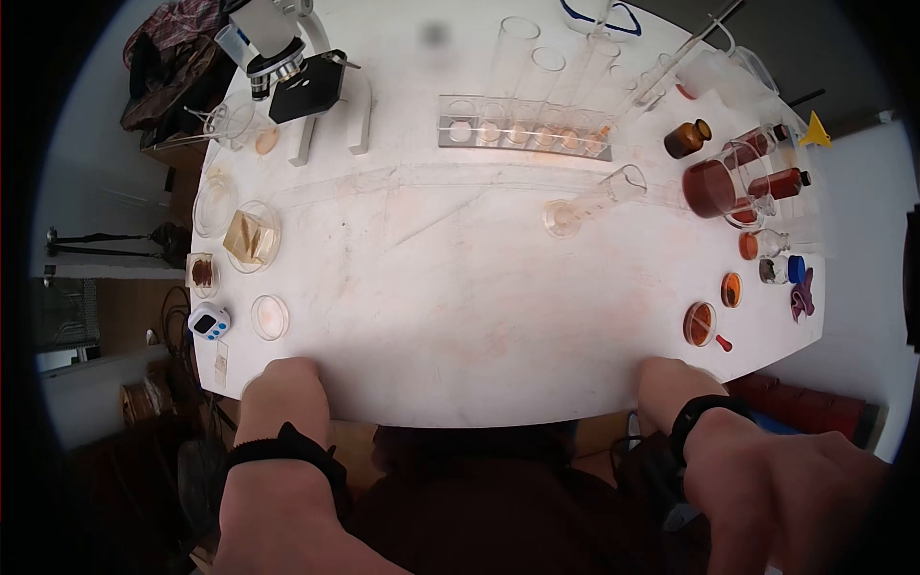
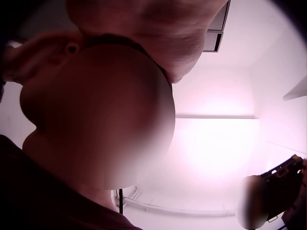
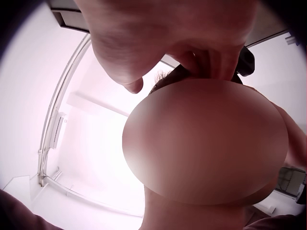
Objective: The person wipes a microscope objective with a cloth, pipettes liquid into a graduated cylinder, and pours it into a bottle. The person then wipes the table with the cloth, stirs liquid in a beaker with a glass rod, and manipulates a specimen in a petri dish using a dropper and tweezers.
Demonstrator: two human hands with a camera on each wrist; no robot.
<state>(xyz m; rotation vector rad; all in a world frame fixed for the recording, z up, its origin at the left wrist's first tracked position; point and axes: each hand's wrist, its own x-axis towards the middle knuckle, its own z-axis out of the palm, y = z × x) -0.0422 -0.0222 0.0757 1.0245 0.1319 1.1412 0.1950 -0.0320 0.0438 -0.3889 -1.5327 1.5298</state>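
Both forearms reach back from the table's near edge toward the person's head. In the head view the left hand [image 1: 287, 532] is cut off at the bottom, beyond a black wristband [image 1: 287, 448]; its fingers are out of frame. The right hand [image 1: 791, 494] is at the lower right, its fingers partly cropped. In the left wrist view the left hand [image 2: 148, 33] is above the blurred head, fingertips hidden. In the right wrist view the right hand [image 3: 168, 36] is at the head, some fingers bent beside a dark strap; whether it grips anything cannot be told.
On the white table [image 1: 441, 278] are a microscope [image 1: 307, 86], a test-tube rack [image 1: 525, 144], a tilted glass cylinder [image 1: 604, 196], a large beaker of red liquid [image 1: 709, 187], brown and red bottles, petri dishes [image 1: 270, 316] and a small white timer [image 1: 209, 322].
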